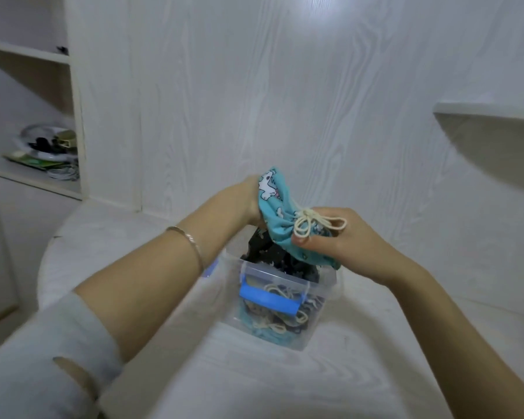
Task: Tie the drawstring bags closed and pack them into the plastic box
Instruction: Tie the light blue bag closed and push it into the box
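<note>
Head view: the teal bag (277,211), its cord (307,225) tied in a bow, is held just above the plastic box (288,272) on the table (375,358). The left hand (247,201) grips the bag's far end, fingers hidden behind the fabric. The right hand (342,241) pinches the tied neck. The box contents are blurred: a dark bag (270,257) sticks out, and cords lie under the blue handle (268,296).

I see the plastic box (297,343) mouth crowded: dark bag (266,255) sticks up at the far side, blue handle (268,295) crosses the near edge, teal bag (277,207) held just above. Bare tabletop (285,385) in front and right.
</note>
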